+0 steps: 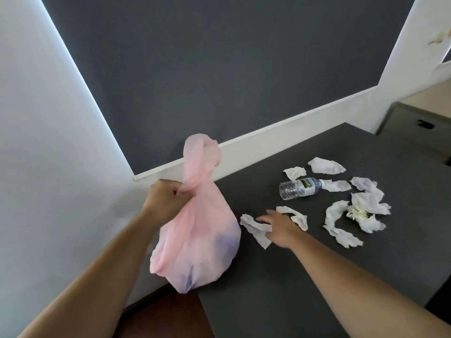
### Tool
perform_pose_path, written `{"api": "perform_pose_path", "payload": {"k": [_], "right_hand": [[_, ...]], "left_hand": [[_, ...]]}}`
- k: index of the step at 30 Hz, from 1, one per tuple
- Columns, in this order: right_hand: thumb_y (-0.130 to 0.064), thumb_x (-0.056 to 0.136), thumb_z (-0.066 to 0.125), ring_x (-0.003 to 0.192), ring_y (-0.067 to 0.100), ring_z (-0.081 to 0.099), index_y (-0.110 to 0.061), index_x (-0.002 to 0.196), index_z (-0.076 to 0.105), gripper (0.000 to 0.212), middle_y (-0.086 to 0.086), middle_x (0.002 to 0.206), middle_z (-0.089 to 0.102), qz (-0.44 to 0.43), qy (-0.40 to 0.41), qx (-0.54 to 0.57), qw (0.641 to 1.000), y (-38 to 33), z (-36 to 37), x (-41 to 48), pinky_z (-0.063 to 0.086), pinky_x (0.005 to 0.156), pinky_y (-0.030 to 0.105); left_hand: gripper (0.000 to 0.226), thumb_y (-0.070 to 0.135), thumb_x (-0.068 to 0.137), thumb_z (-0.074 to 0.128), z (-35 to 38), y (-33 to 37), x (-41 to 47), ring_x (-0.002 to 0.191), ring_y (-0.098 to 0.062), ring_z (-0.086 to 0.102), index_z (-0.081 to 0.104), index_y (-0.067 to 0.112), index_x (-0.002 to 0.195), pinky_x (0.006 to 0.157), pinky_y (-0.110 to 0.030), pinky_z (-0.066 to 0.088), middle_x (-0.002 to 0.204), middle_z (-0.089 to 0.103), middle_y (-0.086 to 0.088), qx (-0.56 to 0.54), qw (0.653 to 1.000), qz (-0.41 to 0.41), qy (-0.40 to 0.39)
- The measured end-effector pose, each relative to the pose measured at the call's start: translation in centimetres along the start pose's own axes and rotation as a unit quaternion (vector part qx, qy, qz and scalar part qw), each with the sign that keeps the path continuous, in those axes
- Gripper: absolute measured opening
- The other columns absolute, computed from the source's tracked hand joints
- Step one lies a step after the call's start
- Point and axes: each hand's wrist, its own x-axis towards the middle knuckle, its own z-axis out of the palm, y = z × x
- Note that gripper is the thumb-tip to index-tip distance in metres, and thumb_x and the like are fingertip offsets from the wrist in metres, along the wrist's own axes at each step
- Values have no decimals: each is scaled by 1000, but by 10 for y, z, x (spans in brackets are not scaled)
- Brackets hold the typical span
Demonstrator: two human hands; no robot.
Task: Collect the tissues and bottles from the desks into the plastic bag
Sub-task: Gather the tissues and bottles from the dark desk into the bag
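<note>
My left hand (166, 201) is shut on the gathered neck of a pink plastic bag (197, 242), which hangs bulging at the dark desk's left edge with dark shapes showing through it. My right hand (280, 228) reaches over the desk (280, 289), fingers spread and resting on a crumpled white tissue (256, 230); the hand is blurred. Another tissue (296, 215) lies just beyond the fingers. A clear plastic bottle (300, 187) lies on its side farther back. Several more tissues (358, 211) are scattered to the right of it.
A dark grey wall panel with a white ledge (268, 142) runs behind the desk. A white wall stands to the left. Brown floor (166, 315) shows below the bag. At the far right a second grey surface (419, 128) sits lower.
</note>
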Motion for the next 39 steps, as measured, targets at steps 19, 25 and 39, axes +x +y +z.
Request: {"api": "perform_pose_path", "payload": {"k": [19,25,39], "right_hand": [[2,87,55,74,12,62,-13,91,75,25,6,103,70,95,211,148,962,43,-81,-13,42,50,7],[-1,84,62,83,11,63,-8,95,75,19,6,99,73,-17,356,273,893,-13,-172,-5,44,76,13],[-25,92,54,133,17,33,-27,110,69,24,-6,145,43,-248,278,-110,921,-107,-124,10,24,110,37]], "left_hand": [[35,36,76,72,58,109,50,58,-16,54,62,9,57,49,-18,37,58,56,-2,-60,996,-65,-5],[17,17,80,67,44,97,48,70,-17,59,75,3,82,72,-28,56,92,74,-12,-46,989,-90,105],[65,4,82,66,8,48,12,119,-29,54,42,17,141,88,-39,53,143,46,-4,-15,989,-99,107]]}}
